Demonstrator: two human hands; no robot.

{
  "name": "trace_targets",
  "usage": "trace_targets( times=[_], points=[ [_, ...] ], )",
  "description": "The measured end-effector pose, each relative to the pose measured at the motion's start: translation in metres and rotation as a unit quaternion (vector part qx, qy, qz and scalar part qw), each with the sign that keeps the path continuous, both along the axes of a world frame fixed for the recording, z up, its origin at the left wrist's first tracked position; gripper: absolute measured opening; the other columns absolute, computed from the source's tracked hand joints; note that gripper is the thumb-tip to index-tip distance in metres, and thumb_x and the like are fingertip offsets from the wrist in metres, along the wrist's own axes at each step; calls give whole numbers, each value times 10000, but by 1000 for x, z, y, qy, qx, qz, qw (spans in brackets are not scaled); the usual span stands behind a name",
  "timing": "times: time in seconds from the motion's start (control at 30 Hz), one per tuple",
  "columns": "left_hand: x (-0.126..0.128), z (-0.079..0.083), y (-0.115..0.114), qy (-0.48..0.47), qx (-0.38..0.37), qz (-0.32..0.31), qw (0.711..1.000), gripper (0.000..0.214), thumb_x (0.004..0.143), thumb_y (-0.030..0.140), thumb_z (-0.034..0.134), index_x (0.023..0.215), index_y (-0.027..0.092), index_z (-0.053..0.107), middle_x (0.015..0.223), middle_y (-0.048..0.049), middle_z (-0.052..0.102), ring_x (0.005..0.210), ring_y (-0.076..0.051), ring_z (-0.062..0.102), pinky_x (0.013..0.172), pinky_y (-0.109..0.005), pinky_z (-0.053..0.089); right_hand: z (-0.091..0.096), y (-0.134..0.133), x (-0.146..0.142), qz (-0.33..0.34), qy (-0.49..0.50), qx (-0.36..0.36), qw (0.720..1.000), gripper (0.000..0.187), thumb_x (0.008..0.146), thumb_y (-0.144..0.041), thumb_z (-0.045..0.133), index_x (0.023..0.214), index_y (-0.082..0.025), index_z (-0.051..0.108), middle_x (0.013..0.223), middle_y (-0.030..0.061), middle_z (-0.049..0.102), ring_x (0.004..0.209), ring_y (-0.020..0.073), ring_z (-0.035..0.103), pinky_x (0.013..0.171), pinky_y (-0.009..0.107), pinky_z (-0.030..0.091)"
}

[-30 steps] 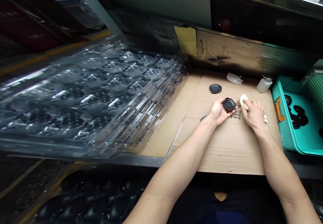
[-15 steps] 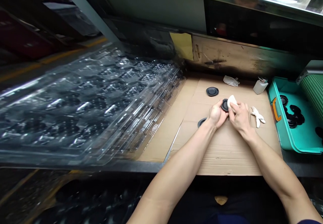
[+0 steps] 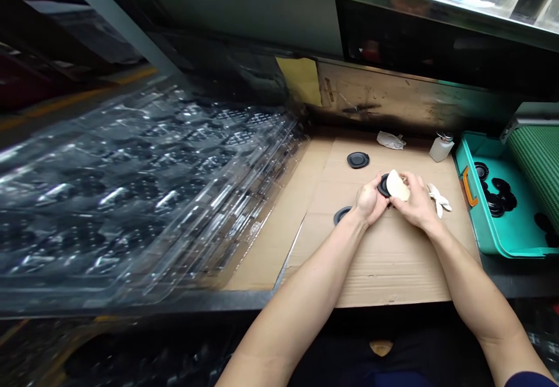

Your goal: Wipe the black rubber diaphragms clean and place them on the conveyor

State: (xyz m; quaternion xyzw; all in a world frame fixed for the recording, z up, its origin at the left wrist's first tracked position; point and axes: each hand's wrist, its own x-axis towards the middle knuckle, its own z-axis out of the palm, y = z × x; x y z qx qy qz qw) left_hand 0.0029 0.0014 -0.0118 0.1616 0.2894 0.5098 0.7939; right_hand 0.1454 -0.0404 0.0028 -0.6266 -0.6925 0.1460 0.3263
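Note:
My left hand (image 3: 369,202) is closed on a round black disc-shaped part (image 3: 384,185), held just above the cardboard. In my right hand (image 3: 414,201) is a pale, rounded pad (image 3: 397,185), pinched by the fingers and covering part of the disc. Whether the pad touches the disc I cannot tell. Another black disc (image 3: 358,160) lies on the cardboard beyond my hands. A further disc (image 3: 342,215) is partly covered by my left forearm. Beside my right hand lies a white crumpled cloth-like piece (image 3: 439,199).
Stacked clear plastic trays (image 3: 144,201) fill the left side of the bench. At the right stands a teal bin (image 3: 484,224) with several black parts inside, next to a green ribbed belt (image 3: 535,154). A small bottle (image 3: 441,147) and a crumpled white wrapper (image 3: 391,140) sit at the back.
The pale pad has turned in my right hand and now shows a broader, yellowish face. My left hand still holds the disc. The whole view has shifted slightly.

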Motion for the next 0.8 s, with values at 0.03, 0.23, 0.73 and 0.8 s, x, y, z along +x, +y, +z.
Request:
trace_targets(
  times=[0.03,0.23,0.73,0.8],
  points=[
    [1,0,-1,0,6,1,1000,322,1068,271,397,1063,125,684,1009,-110,762,996,-222,733,985,-378,570,2,-4,-4,16,-7,-23,1000,604,803,-325,707,1372,-227,530,1296,124,626,1183,284,613,1023,421,490],
    [10,-1,-9,-4,12,-1,1000,315,1050,273,434,1132,108,690,1053,-130,758,1076,-243,725,1050,-389,542,0,-5,-20,27,21,-21,999,387,962,-385,536,1299,-198,505,1206,120,718,1062,268,689,891,366,525],
    [11,-6,-8,3,39,45,998,315,1070,271,408,1031,151,697,1122,-110,763,1178,-231,691,1097,-405,516,3,-2,-22,-80,-92,-48,991,388,1029,-458,480,1350,-245,528,1183,93,763,966,287,732,821,349,523],
    [12,-6,-9,3,31,51,998,319,1068,260,405,1027,141,698,1114,-120,765,1156,-232,703,1096,-407,517,4,-2,-22,-58,-92,-66,992,399,1021,-466,509,1357,-252,528,1148,80,772,965,278,733,809,327,517]
  ],
)
